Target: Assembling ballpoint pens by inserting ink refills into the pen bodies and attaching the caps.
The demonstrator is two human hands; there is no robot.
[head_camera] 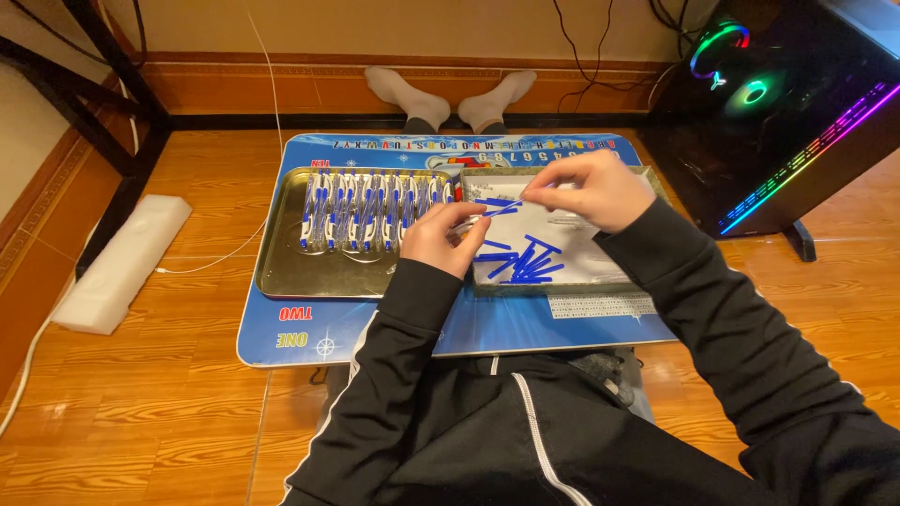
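My left hand (441, 238) and my right hand (586, 189) are raised over a shallow box (562, 272) and together hold a white pen with a blue refill (497, 208) between them, the left on one end, the right on the other. Several loose blue refills (525, 262) lie in the box on its white lining. To the left, a metal tray (291, 267) holds a row of several white-and-blue pens (370, 208) laid side by side. Both sleeves are black.
Tray and box rest on a blue printed mat (375, 323) on the wooden floor. A white foam block (122, 258) lies far left beside black table legs. A lit computer case (778, 122) stands at right. Socked feet (450, 94) show beyond the mat.
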